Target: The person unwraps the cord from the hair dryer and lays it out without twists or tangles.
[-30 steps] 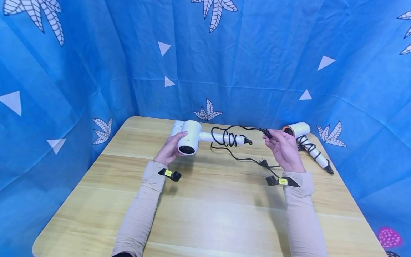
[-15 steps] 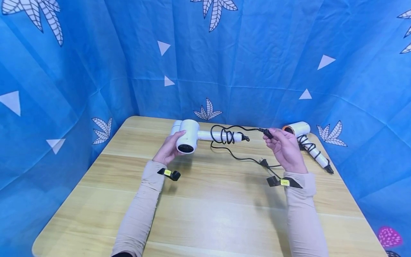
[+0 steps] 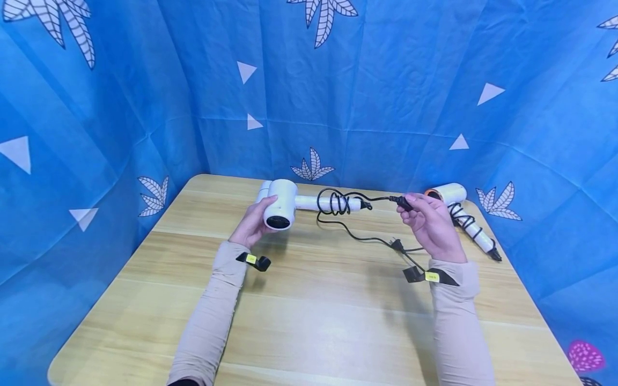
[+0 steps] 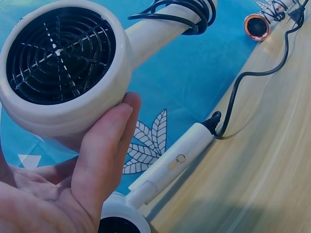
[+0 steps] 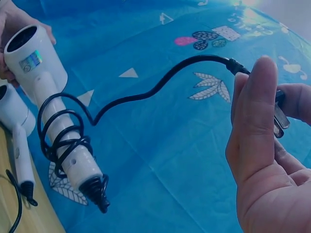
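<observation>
My left hand grips the head of a white hair dryer, held above the table with its handle pointing right. A black cord is wound in loose loops around that handle. From the loops it runs to a black plug, pinched between the fingers and thumb of my right hand. Metal prongs of the plug show past the fingers in the right wrist view. A second white hair dryer lies on the table below the held one, mostly hidden behind it in the head view.
A third white hair dryer, cord wrapped round its handle, lies at the table's back right. The second dryer's loose cord and plug lie on the wooden table. Blue patterned cloth hangs behind and at both sides.
The held hair dryer has shifted slightly left, its handle drawing away from my right hand. My right hand has moved slightly right with the plug, and the cord between them is straighter.
</observation>
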